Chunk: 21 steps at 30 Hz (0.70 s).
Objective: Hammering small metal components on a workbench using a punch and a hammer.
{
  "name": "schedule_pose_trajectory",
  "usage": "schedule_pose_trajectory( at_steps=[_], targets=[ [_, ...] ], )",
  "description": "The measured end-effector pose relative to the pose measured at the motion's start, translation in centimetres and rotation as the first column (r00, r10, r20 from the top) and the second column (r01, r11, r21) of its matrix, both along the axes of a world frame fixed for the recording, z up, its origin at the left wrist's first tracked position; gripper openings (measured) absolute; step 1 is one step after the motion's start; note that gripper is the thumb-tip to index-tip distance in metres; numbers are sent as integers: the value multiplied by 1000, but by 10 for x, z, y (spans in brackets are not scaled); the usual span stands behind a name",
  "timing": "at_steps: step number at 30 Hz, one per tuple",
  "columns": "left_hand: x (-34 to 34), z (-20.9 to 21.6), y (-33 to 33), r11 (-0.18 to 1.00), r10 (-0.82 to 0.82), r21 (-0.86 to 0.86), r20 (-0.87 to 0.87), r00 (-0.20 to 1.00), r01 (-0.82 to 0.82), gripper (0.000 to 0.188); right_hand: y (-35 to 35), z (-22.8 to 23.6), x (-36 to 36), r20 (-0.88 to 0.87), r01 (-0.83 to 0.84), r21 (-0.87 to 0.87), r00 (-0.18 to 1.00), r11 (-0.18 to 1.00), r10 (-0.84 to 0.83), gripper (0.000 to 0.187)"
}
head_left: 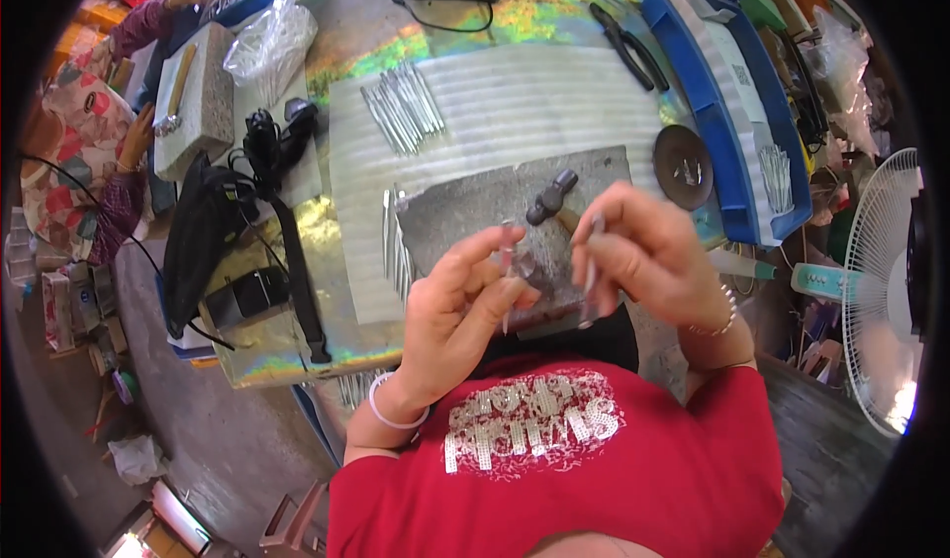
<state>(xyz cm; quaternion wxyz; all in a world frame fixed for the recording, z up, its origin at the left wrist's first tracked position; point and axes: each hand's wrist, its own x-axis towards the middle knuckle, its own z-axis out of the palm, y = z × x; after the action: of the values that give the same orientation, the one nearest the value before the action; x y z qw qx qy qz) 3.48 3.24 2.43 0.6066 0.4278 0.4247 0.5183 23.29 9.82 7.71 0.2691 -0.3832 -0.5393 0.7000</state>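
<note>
Above a grey slab (450,217), my left hand (455,311) pinches a thin, slim metal piece (508,261) upright between thumb and fingers. My right hand (648,256) is closed on another slender metal strip (591,279), slightly blurred and held apart from the first. Behind my right hand a hammer (552,198) lies on the slab, its handle mostly hidden by the fingers. Several silvery metal strips (398,251) lie along the slab's left edge. A larger bunch of strips (404,108) rests farther back on the white foam sheet (515,93).
Black-handled pliers (630,48) and a dark round dish (683,167) lie at the right, beside a blue tray (708,93). A black bag with straps (213,232) sits left. Another person's hand (137,138) is near a stone block (203,98). A fan (881,291) stands far right.
</note>
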Motion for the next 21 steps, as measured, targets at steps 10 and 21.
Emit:
schedule_pose_trajectory(
  at_steps=[10,21],
  targets=[
    [6,-1,-15,996,-17,89,14,1000,16,11,-27,-22,-25,35,51,445,997,894,-75,10],
    [8,-2,-21,998,16,55,-47,999,-14,10,-27,-23,-28,102,-8,689,991,724,-86,12]
  ],
)
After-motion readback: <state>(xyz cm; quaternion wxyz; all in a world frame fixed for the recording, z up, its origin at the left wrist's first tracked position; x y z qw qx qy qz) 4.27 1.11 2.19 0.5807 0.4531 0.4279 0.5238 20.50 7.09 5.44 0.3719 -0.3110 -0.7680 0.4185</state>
